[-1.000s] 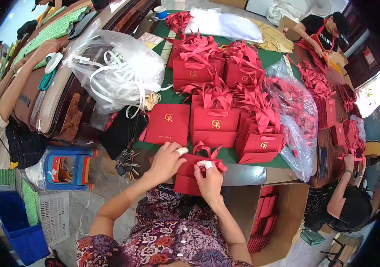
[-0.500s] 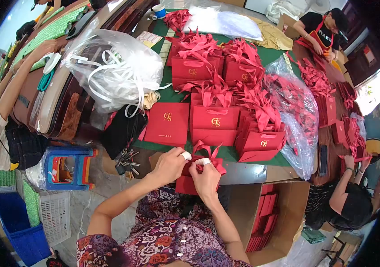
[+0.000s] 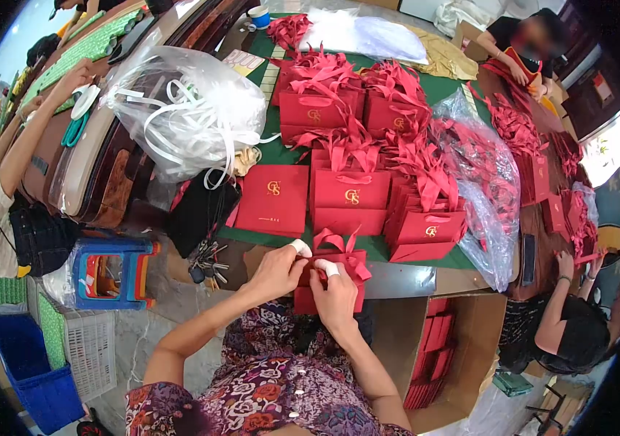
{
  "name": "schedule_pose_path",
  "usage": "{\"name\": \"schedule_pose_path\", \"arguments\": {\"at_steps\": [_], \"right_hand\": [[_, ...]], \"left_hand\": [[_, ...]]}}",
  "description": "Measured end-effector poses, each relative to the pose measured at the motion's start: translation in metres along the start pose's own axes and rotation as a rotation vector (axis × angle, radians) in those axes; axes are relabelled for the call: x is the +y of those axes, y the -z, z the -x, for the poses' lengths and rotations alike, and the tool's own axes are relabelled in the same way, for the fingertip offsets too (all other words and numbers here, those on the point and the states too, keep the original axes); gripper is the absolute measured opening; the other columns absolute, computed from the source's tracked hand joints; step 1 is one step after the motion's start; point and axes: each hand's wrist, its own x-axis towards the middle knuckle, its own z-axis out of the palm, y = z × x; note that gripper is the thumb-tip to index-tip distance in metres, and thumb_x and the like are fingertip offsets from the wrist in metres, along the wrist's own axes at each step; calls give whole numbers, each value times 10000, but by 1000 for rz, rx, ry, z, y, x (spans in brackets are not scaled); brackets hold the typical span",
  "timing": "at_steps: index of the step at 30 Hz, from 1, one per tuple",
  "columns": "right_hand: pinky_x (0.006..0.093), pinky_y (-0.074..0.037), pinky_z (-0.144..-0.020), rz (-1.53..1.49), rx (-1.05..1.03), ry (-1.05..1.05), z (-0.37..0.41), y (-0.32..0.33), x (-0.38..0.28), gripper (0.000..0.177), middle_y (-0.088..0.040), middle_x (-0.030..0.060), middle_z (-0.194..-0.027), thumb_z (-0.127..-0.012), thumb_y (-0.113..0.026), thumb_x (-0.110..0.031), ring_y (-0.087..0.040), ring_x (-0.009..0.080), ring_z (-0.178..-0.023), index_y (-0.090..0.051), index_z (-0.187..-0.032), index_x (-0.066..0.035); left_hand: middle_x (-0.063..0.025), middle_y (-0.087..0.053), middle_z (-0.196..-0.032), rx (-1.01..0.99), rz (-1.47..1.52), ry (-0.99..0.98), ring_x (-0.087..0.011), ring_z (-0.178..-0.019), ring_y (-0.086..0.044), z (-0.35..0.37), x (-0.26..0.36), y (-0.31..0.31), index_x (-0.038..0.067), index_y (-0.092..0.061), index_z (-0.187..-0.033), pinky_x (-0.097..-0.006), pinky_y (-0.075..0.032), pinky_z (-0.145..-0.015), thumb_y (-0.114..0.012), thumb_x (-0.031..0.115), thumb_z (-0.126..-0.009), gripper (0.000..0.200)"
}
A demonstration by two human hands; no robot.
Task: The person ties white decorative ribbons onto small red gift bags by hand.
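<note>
At the table's front edge, my left hand (image 3: 278,269) and my right hand (image 3: 334,292) are close together on a small red bag (image 3: 350,260) with red ribbon. Both have bent, closed fingers on its upper part, and white wraps cover some fingertips. Ribbon loops (image 3: 339,240) stand up beyond the fingers. Just behind lie a flat red bag (image 3: 273,200) with a gold logo and a stack of red bags (image 3: 351,200). To the right, more red bags (image 3: 426,232) lean together with ribbons on top.
A plastic bag of white ribbon (image 3: 193,116) lies at the left, above keys (image 3: 209,263). Clear plastic with red ribbons (image 3: 480,174) lies at the right. Below the edge stands a cardboard box (image 3: 469,356) of red bags. Other people work at both sides.
My hands have shifted slightly on the red bag, and its front shows a bit more between and beside them. The co-worker's hands at the far right have moved slightly.
</note>
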Motion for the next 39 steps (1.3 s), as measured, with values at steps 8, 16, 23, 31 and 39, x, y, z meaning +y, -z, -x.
{"name": "schedule_pose_path", "arguments": {"at_steps": [8,16,23,31,39], "right_hand": [[369,-512,-633,24,-59,81,-7,24,-7,240,-632,127,-883,-817,-731,-39,-635,298,-760,-651,-1043,-46],[393,-519,-734,-54,-154,167,-33,49,-4,105,-672,132,-942,-881,-673,-82,-651,329,-820,-682,-977,-40],[399,-524,-732,-177,-562,-162,-49,62,14,232,-716,181,-864,-879,-688,-236,-701,311,-803,-722,-969,-25],[366,-528,-712,-191,-669,-251,-56,66,26,212,-720,144,-774,-828,-735,-247,-708,249,-741,-764,-883,-45],[254,-497,-656,-397,-230,-343,-50,41,33,157,-699,12,-739,-880,-700,-144,-613,57,-713,-724,-905,9]], "left_hand": [[-108,-593,-689,-74,10,96,-249,-589,-600,5,8,3,58,-634,-988,-371,-462,-557,-724,170,-840,206],[-139,-617,-815,-22,-51,-75,-313,-709,-629,17,5,-14,42,-645,-983,-402,-512,-649,-734,140,-795,230],[-92,-648,-902,12,-175,-450,-289,-816,-649,20,8,-13,48,-677,-945,-391,-526,-706,-742,58,-757,199],[-88,-640,-898,-88,-237,-545,-267,-782,-633,20,6,-16,43,-658,-961,-387,-517,-684,-703,91,-820,156],[-113,-675,-758,8,23,-14,-250,-575,-621,16,13,-30,46,-617,-1081,-384,-482,-548,-741,240,-863,318]]}}
